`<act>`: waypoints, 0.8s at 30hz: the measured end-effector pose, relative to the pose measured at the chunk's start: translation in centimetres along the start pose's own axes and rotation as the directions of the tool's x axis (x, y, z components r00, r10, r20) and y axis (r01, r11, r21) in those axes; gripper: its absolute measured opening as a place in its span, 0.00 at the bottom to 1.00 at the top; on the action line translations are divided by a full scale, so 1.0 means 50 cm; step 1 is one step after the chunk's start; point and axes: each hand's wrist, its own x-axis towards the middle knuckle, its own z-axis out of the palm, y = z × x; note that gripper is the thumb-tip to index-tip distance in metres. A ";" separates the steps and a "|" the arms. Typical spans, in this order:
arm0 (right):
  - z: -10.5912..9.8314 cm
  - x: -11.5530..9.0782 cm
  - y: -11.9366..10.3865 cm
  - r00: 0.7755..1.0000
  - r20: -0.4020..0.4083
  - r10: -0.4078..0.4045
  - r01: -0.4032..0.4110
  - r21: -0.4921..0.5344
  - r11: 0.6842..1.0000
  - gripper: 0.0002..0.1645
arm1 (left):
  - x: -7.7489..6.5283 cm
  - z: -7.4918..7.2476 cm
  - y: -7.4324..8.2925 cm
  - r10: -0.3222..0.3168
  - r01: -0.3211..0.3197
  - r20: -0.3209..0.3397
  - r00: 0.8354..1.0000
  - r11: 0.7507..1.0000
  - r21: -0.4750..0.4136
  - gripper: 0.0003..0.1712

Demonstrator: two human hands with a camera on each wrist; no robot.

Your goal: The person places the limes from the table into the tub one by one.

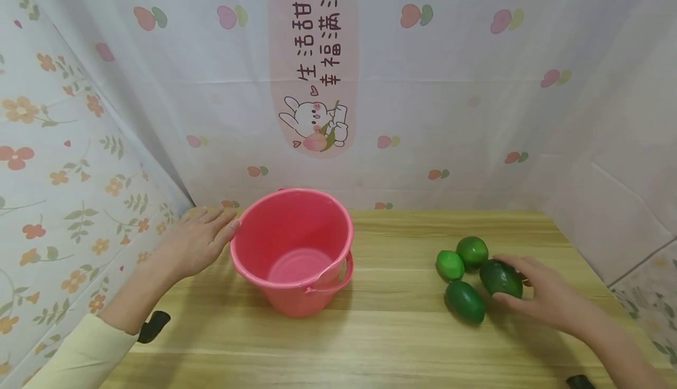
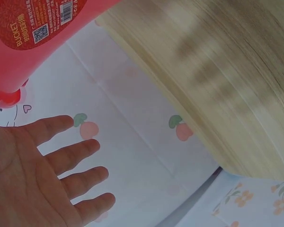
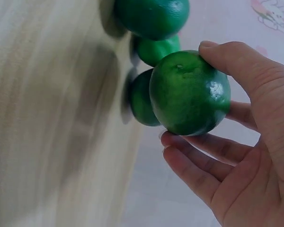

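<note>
My right hand holds a dark green oval fruit, perhaps an avocado, between thumb and fingers. In the right wrist view this fruit appears raised off the table. Just left of it lie a similar dark green oval fruit, a bright green lime and a round green fruit. A pink bucket stands upright, its inside bare. Beside its left rim is my left hand, fingers spread and straight, the thumb close to the rim; whether it touches cannot be told. In the left wrist view the palm faces the camera.
The wood-grain table carries everything. A patterned white curtain hangs behind it, and a floral one on the left. The bucket's handle hangs down at its right front side.
</note>
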 end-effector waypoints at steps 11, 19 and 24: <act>-0.022 0.018 -0.003 0.998 -0.053 -0.019 0.021 0.033 0.999 0.43 | 0.000 0.004 -0.001 0.011 -0.011 -0.029 1.000 1.000 -0.007 0.36; -0.023 0.031 -0.008 0.997 -0.070 -0.011 0.014 0.043 0.999 0.43 | -0.001 0.008 0.002 -0.011 0.011 -0.015 1.000 1.000 -0.013 0.37; -0.027 0.036 -0.017 0.998 -0.068 0.017 -0.015 0.035 0.999 0.43 | -0.003 0.008 0.005 -0.031 0.031 -0.001 1.000 0.998 -0.052 0.38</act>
